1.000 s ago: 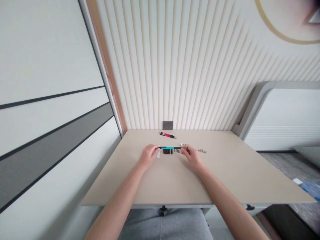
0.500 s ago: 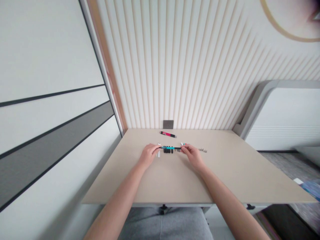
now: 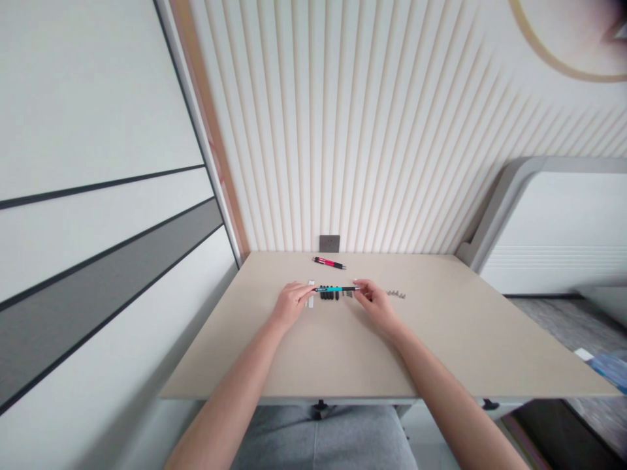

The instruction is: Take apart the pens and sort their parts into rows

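Note:
A teal and black pen (image 3: pixel 334 289) lies level above the desk between my two hands. My left hand (image 3: pixel 292 303) pinches its left end, where the clip is. At the other end, the silver tip shows between the parted thumb and finger of my right hand (image 3: pixel 375 301). Under the pen sits a row of short black pieces (image 3: pixel 328 295), like rubber grips. Small grey parts (image 3: pixel 347 294) lie beside them, partly hidden. White strips (image 3: pixel 311 302) rest by my left fingertips. Several small metal pieces (image 3: pixel 396 294) are to the right of my right hand.
A red and black pen (image 3: pixel 329 263) lies toward the back of the beige desk (image 3: pixel 343 359). Behind it is a ribbed wall with a dark socket (image 3: pixel 330 243). A white cabinet (image 3: pixel 98 261) stands at left, a grey chair seat (image 3: pixel 318 437) below the front edge.
The fingers of my right hand have parted at the pen's tip, so the silver end shows. My left hand and the pen have hardly moved.

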{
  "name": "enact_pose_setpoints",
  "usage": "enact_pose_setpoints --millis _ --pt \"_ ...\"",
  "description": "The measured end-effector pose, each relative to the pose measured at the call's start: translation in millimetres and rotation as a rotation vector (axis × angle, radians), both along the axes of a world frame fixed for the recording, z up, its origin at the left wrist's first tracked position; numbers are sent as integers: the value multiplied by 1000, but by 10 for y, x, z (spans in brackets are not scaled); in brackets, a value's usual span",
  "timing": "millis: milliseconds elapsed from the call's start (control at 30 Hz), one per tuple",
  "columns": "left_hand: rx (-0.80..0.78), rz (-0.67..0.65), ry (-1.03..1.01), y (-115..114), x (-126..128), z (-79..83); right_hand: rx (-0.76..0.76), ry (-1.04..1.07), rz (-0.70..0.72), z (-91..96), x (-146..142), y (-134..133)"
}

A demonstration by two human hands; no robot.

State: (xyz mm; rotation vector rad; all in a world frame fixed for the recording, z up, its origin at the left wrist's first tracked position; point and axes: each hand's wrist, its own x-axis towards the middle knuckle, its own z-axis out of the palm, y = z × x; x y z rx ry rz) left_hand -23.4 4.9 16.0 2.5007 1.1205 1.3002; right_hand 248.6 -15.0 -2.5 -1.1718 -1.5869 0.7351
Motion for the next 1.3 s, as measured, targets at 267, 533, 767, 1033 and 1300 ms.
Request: enact_pose_setpoints --millis 267,533,767,1033,1300 --pt "-22 2 8 6 1 -8 5 -8 -47 -13 9 21" --pt "-30 18 -9 7 0 -6 48 -7 -174 62 87 30" --pt "-39 24 3 8 -1 -21 93 -21 -407 51 690 127" --pt "-26 13 0 36 -5 -38 -23 -451 -537 -246 1762 76" --pt "-27 20 15 33 -2 -42 -37 -541 -316 -231 1623 20"
